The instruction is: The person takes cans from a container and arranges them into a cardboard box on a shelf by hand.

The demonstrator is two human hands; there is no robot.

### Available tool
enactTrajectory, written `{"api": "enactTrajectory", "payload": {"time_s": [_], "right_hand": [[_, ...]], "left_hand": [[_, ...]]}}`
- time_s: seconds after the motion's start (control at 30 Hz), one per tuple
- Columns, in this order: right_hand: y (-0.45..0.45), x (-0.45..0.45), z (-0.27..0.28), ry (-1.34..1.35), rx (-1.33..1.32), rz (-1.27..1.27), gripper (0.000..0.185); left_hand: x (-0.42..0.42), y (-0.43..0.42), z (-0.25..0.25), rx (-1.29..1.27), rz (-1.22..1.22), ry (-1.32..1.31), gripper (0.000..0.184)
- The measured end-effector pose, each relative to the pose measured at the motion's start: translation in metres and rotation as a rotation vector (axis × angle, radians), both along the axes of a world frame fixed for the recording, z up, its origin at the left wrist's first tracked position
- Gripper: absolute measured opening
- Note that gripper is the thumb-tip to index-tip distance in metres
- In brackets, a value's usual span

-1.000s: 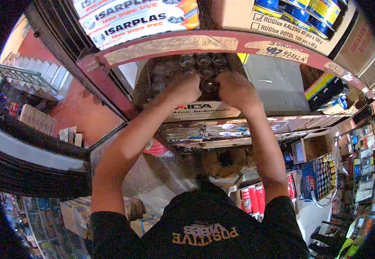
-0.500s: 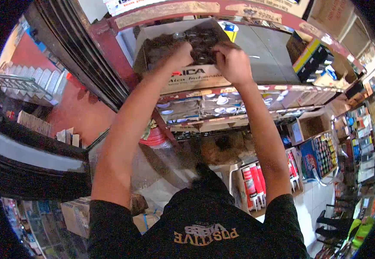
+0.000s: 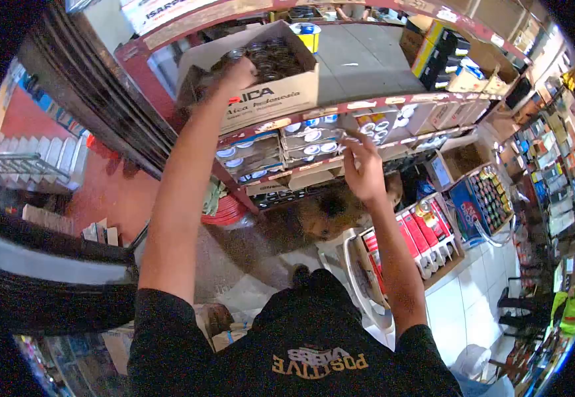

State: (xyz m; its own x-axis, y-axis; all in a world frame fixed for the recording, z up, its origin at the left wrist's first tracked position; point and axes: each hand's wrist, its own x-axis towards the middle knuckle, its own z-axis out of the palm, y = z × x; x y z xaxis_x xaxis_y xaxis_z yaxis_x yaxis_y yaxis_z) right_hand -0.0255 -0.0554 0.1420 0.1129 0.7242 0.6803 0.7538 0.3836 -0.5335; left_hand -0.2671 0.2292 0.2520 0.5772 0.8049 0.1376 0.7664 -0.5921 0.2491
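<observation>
An open AICA carton (image 3: 274, 102) stands on the upper shelf, with several dark round jars or cans (image 3: 274, 59) inside. My left hand (image 3: 238, 74) reaches over the carton's left part, close to the dark items; its fingers are blurred and I cannot make out whether it holds anything. My right hand (image 3: 365, 169) hangs in the air to the right of the carton and lower, in front of the shelf with round-lidded cans (image 3: 312, 136). Its fingers are apart and curved, with nothing between them.
A yellow and blue can (image 3: 307, 38) stands behind the carton. Below on the right are a box of red and white tubes (image 3: 420, 231) and a blue box of small cans (image 3: 489, 198). A metal chair frame (image 3: 360, 278) stands near my body. A person's hands show beyond the upper shelf.
My right hand has left the carton and moved down and right, its fingers opening. My left hand stays over the carton. The view has turned right, so the carton appears further left.
</observation>
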Motion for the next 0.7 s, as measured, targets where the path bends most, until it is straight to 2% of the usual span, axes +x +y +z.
{"api": "enactTrajectory", "payload": {"time_s": [0.07, 0.1, 0.17, 0.23, 0.27, 0.3, 0.33, 0.37, 0.4, 0.47, 0.53, 0.6, 0.63, 0.67, 0.7], "right_hand": [[-0.028, 0.005, -0.027, 0.051, -0.093, -0.045, 0.031], [-0.041, 0.008, -0.041, 0.11, -0.15, -0.055, 0.031], [-0.068, 0.014, -0.065, 0.17, -0.218, -0.085, 0.03], [-0.096, 0.019, -0.089, 0.277, -0.319, -0.133, 0.03], [-0.108, 0.026, -0.106, 0.138, -0.24, -0.17, 0.03], [-0.123, 0.033, -0.122, 0.142, -0.251, -0.194, 0.03], [-0.14, 0.038, -0.137, 0.179, -0.318, -0.226, 0.029], [-0.157, 0.041, -0.146, 0.218, -0.382, -0.259, 0.028], [-0.176, 0.04, -0.137, 0.249, -0.429, -0.276, 0.026], [-0.208, 0.048, -0.148, 0.292, -0.504, -0.302, 0.025], [-0.243, 0.057, -0.175, 0.28, -0.609, -0.368, 0.025], [-0.271, 0.065, -0.172, 0.373, -0.693, -0.395, 0.024], [-0.285, 0.07, -0.172, 0.456, -0.765, -0.4, 0.024], [-0.3, 0.077, -0.188, 0.366, -0.688, -0.436, 0.024], [-0.31, 0.088, -0.192, 0.395, -0.748, -0.428, 0.025]], "left_hand": [[-0.005, 0.032, -0.022, 0.046, 0.04, 0.018, 0.024], [-0.005, 0.031, -0.016, 0.035, -0.036, 0.039, 0.024], [-0.008, 0.049, -0.026, 0.054, 0.017, 0.039, 0.022], [-0.009, 0.037, -0.014, 0.074, -0.046, 0.043, 0.02], [-0.007, 0.039, -0.01, 0.136, -0.098, 0.103, 0.019], [-0.003, 0.02, -0.001, 0.209, -0.067, 0.014, 0.022], [-0.007, 0.039, -0.011, 0.417, -0.074, -0.027, 0.026], [0.006, -0.003, 0.016, 0.407, 0.066, 0.038, 0.03], [0.012, -0.02, 0.026, 0.436, 0.107, -0.024, 0.031], [0.02, -0.034, 0.031, 0.524, 0.091, -0.085, 0.031], [0.04, -0.085, 0.041, 0.55, 0.1, -0.066, 0.03], [0.057, -0.118, 0.026, 0.567, 0.109, -0.083, 0.03], [0.064, -0.127, 0.009, 0.589, 0.024, -0.142, 0.03], [0.072, -0.138, -0.009, 0.613, -0.058, -0.201, 0.03], [0.084, -0.152, -0.024, 0.576, -0.212, -0.317, 0.036]]}}
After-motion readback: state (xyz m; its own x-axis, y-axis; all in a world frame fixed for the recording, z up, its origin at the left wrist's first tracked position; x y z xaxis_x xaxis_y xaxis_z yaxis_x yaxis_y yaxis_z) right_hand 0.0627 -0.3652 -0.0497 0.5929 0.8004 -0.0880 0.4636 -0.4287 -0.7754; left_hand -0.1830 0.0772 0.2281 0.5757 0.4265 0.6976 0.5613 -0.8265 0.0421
